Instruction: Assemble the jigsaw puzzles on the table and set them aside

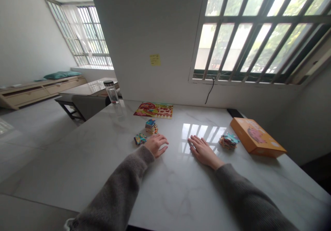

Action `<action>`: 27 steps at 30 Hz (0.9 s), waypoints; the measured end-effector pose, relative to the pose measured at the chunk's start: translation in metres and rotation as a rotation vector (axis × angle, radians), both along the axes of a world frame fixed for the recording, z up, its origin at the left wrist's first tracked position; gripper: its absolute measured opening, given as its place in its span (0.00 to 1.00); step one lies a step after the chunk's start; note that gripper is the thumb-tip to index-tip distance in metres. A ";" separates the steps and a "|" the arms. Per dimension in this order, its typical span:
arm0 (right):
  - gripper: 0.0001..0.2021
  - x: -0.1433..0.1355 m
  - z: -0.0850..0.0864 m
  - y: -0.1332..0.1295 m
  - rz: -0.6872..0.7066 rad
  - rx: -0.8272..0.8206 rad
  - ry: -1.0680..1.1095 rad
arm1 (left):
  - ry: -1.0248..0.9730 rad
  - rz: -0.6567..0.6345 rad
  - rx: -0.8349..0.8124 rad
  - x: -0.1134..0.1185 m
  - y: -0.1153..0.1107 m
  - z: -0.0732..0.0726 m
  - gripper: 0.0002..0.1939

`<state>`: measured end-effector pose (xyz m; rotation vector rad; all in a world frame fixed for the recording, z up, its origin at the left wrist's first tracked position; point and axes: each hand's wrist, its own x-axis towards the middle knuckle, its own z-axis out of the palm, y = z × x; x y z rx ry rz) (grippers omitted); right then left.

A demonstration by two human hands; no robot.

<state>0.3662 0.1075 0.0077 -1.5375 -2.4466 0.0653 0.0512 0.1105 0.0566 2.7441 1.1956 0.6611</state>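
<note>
My left hand rests on the white marble-patterned table, fingers stretched out and holding nothing. Just behind it stands a stack of jigsaw puzzle pieces, and a lower pile of colourful puzzle pieces lies to its left. My right hand lies flat on the tabletop with fingers extended, also without anything in it. To the right of that hand is another stack of puzzle pieces, the top ones light blue. A farm picture board lies farther back, touched by neither hand.
An orange box with a pig picture sits at the right, a black flat object behind it. A glass bottle with a black lid stands at the back left corner. The wall bears a yellow note beside a barred window.
</note>
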 end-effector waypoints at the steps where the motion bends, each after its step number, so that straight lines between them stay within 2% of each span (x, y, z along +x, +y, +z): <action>1: 0.25 0.001 0.000 0.000 0.001 0.002 0.003 | -0.042 0.023 0.005 -0.010 0.003 0.004 0.08; 3: 0.25 0.001 -0.001 -0.001 0.003 0.005 0.007 | -0.128 0.172 0.025 -0.032 0.009 0.012 0.07; 5: 0.25 0.001 -0.001 -0.001 0.007 0.005 0.013 | -0.127 0.357 -0.012 -0.055 0.014 0.014 0.10; 9: 0.25 0.001 -0.001 -0.001 0.011 0.007 0.018 | 0.084 0.749 -0.138 -0.085 0.022 0.003 0.18; 11: 0.25 0.001 -0.001 -0.001 0.012 0.008 0.016 | 0.192 0.816 -0.230 -0.090 0.024 -0.003 0.20; 14: 0.25 0.001 0.000 -0.001 0.013 0.005 0.012 | 0.237 0.795 -0.352 -0.088 0.025 -0.008 0.21; 17: 0.25 0.002 -0.001 -0.001 0.009 0.002 0.010 | 0.201 0.707 -0.367 -0.080 0.025 -0.010 0.24; 21: 0.24 0.002 -0.002 0.000 0.010 0.006 0.012 | 0.102 0.484 -0.387 -0.060 0.021 -0.017 0.28; 27: 0.24 0.002 -0.001 -0.002 0.007 0.010 0.012 | -0.127 0.147 -0.418 -0.012 -0.002 -0.030 0.32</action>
